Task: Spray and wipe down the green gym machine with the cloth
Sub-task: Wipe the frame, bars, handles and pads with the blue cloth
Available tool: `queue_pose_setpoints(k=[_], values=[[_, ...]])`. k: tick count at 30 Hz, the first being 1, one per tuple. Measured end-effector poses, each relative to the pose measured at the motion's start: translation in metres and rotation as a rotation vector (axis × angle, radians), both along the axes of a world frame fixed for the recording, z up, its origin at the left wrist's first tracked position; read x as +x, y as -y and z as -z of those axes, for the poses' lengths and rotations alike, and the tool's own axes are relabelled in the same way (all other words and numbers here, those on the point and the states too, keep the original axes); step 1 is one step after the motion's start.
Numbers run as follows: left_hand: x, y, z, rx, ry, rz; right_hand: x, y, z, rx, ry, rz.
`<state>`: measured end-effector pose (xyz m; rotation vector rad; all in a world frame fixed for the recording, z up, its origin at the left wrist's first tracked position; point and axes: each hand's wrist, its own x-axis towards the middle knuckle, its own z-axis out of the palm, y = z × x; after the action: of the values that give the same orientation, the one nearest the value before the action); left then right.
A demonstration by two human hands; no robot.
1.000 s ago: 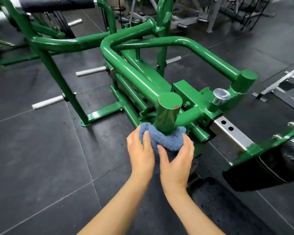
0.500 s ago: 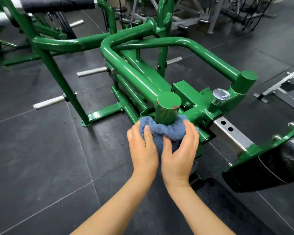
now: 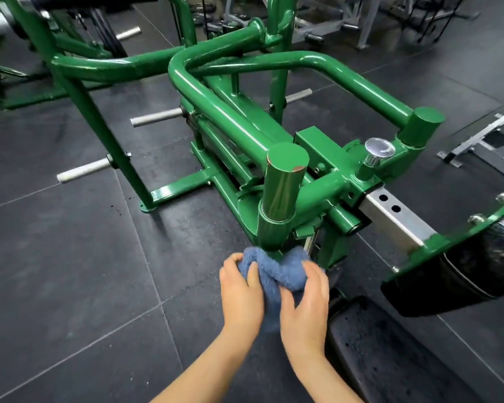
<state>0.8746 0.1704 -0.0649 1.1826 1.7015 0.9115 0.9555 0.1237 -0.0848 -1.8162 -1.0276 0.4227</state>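
The green gym machine [image 3: 233, 123] fills the middle of the view, with curved tubes and an upright green post [image 3: 282, 193] near me. A blue cloth [image 3: 277, 270] is wrapped round the bottom of that post. My left hand [image 3: 240, 292] grips the cloth's left side with curled fingers. My right hand [image 3: 306, 298] grips its right side, thumb across the front. No spray bottle is in view.
A black pad [image 3: 460, 274] on a green plate juts out at the right, on a steel square bar [image 3: 396, 216]. Silver weight pegs [image 3: 85, 170] stick out to the left. A black footplate [image 3: 384, 353] lies below my right arm. Grey machines [image 3: 483, 138] stand further right.
Both hands have slid the cloth down the post, from just under its cap to its base. More of the post's shiny upper part now shows.
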Motion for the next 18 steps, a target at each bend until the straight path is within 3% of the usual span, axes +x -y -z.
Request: queue_pose_setpoints(k=[4, 9, 15, 18], values=[[0.02, -0.029, -0.021, 0.101, 0.033, -0.127, -0.003, -0.046, -0.017, 0.119, 0.052, 0.081], [0.009, -0.041, 0.001, -0.166, -0.067, -0.011, 0.004, -0.033, 0.006, -0.121, -0.069, -0.022], [0.035, -0.007, -0.014, -0.221, 0.306, -0.14, 0.019, -0.043, -0.024, 0.117, 0.005, 0.19], [0.052, -0.015, -0.01, -0.276, 0.354, -0.224, 0.034, -0.066, -0.039, -0.083, 0.072, 0.047]])
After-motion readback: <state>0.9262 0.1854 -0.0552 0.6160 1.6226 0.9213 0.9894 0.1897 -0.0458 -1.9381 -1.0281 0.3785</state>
